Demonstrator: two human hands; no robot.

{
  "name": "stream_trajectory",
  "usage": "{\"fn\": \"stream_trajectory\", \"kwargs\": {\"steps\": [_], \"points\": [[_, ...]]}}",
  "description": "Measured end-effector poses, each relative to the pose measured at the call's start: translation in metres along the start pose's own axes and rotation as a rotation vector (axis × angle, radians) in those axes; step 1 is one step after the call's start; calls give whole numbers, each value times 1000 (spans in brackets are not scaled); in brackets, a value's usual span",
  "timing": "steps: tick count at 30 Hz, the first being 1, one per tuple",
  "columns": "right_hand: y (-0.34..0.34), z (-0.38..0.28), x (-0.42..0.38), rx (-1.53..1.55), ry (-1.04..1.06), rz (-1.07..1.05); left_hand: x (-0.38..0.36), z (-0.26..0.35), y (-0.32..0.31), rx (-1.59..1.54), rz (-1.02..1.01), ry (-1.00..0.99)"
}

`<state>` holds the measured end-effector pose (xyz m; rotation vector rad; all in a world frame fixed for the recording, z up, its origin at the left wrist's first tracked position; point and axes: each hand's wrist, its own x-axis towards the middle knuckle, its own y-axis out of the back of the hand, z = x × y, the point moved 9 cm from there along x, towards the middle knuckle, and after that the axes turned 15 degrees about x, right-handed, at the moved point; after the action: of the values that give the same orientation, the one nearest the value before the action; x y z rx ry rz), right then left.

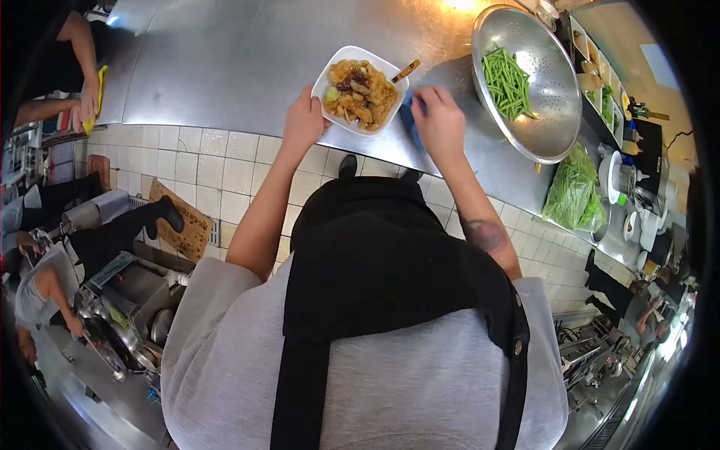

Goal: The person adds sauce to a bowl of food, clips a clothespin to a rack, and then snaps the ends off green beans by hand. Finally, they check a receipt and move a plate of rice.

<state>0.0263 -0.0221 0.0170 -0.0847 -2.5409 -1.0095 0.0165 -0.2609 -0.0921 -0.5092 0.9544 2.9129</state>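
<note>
A white square bowl (327, 78) holds a brown, saucy dish (361, 97) with chunks in it. A brown-patterned utensil handle (406, 71) sticks out over its right corner. My left hand (304, 120) grips the bowl's left side, thumb at the rim. Just right of the bowl is my right hand (441, 124), its fingers curled together. Something blue (412, 120), perhaps a cloth, shows beside and partly under that hand; whether the fingers hold it is hidden. Green beans (507, 82) lie in a large metal colander (551, 112) to the right.
The steel counter (225, 67) runs along the front. A bag of greens (576, 191) sits at right, near food containers (609, 112). At far left another person's hand (91, 97) rests on a yellow cloth (98, 94). Cardboard (180, 221) lies on the tiled floor; other people work behind.
</note>
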Motion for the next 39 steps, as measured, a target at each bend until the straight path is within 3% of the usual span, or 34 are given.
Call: {"fn": "stream_trajectory", "kwargs": {"steps": [1, 4, 9, 13, 16, 20, 25, 28, 33, 35, 36, 37, 39], "points": [[-5, 2, 3, -2, -2, -3, 2, 4, 3, 53, 42, -76], [-38, 6, 6, -234, 1, -244, 1, 2, 3, 56, 67, -46], [-43, 12, 1, -186, -62, -325, -4, 9, 6, 31, 96, -19], [-50, 21, 1, -114, -6, -352, -4, 6, 5, 79, 109, 15], [-58, 45, 3, 261, -256, -648, -5, 8, 6, 90, 106, -6], [-53, 58, -3, 585, -388, -556, -4, 9, 8, 89, 100, -8], [-57, 6, -18, 349, -171, -576, -5, 9, 7, 63, 112, -23], [-57, 8, -23, 451, -300, -629, -7, 9, 7, 60, 113, 7], [-14, 35, -23, 536, -408, -495, 2, 12, 14, 141, 118, 67], [17, 30, -27, 251, -152, -349, 6, 18, 18, 96, 140, 76], [34, 28, -32, 94, -29, -272, 27, -15, 13, 326, 242, -115], [45, 36, -41, 60, -32, -242, 46, -38, -5, 547, 354, -309], [47, 44, -67, -174, 42, -300, 35, 0, 4, 67, 75, 35]]}}
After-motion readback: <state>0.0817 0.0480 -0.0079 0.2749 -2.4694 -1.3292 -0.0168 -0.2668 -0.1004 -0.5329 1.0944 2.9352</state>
